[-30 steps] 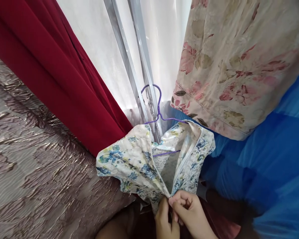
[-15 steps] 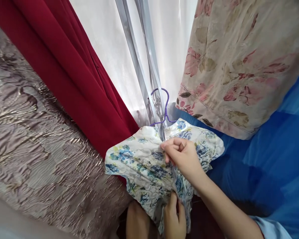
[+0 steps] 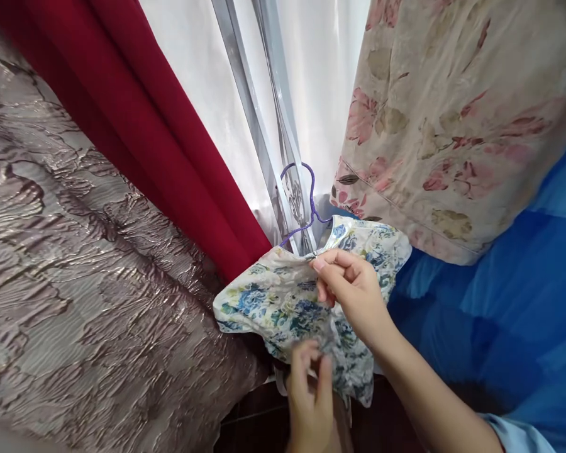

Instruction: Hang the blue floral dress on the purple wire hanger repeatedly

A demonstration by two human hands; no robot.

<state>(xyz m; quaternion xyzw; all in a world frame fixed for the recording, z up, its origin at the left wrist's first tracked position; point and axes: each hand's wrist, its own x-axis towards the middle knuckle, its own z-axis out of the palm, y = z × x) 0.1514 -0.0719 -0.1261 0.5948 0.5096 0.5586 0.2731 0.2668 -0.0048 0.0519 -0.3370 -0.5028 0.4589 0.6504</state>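
A white top with blue and green flowers (image 3: 283, 296) hangs on a purple hanger (image 3: 312, 195), whose hook and shoulders show above the neckline. My right hand (image 3: 353, 283) is closed in a pinch at the middle of the neckline, where a small dark zipper pull (image 3: 313, 255) shows at the fingertips. The seam below it is partly covered by that hand. Lower down, my left hand (image 3: 311, 390) is slightly blurred, its thumb and fingers apart in front of the top's lower part, holding nothing.
Dark red cloth (image 3: 183, 170) and a textured mauve fabric (image 3: 99, 302) fill the left. Grey straps (image 3: 249, 94) hang before a white curtain (image 3: 193, 75). On the right are a pink-flowered cloth (image 3: 434, 138) and blue fabric (image 3: 514, 314). Dark floor (image 3: 255, 415) lies below.
My right hand has moved up slightly to the neckline, and the gap at the top's middle has closed. My left hand has let go of the lower fabric and spread its fingers.
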